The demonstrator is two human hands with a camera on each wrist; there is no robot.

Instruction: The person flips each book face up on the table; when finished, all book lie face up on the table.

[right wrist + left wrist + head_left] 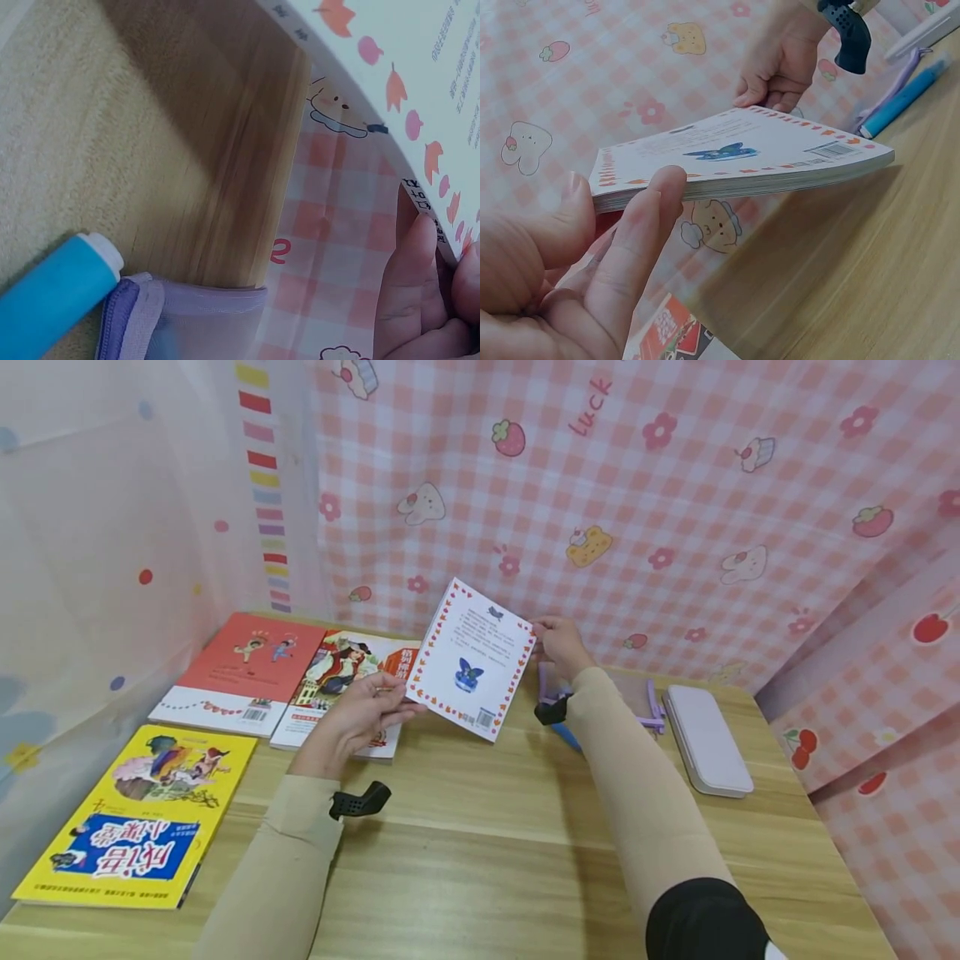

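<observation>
You hold a small white book (pixel 472 670) up off the surface (pixel 480 852), back cover toward you, tilted, roughly mid-scene toward the far side. Your left hand (pixel 358 714) takes its near-left corner: thumb on the cover side, fingers (pixel 641 225) laid nearly straight along the page edge, pinching it lightly. Your right hand (pixel 558 642) pinches the far-right corner, fingertips (pixel 416 270) curled on the cover's border. The cover shows a border of red-orange shapes, a blue butterfly picture, lines of print and a barcode by the near corner. On the surface at the left lie three more books: a red book (pixel 243 672) far left, a book with a painted figure (pixel 341 681) just beside it and partly under your left hand, and a yellow book (pixel 142 814) near left, well apart from the one you hold. Under your right forearm sits a purple pouch (pixel 648 702) with a blue pen (pixel 49 296) just beside it. A white case (pixel 705 739) lies to the right of the pouch. A pink checked curtain (pixel 675 502) hangs at the far side and along the right.
</observation>
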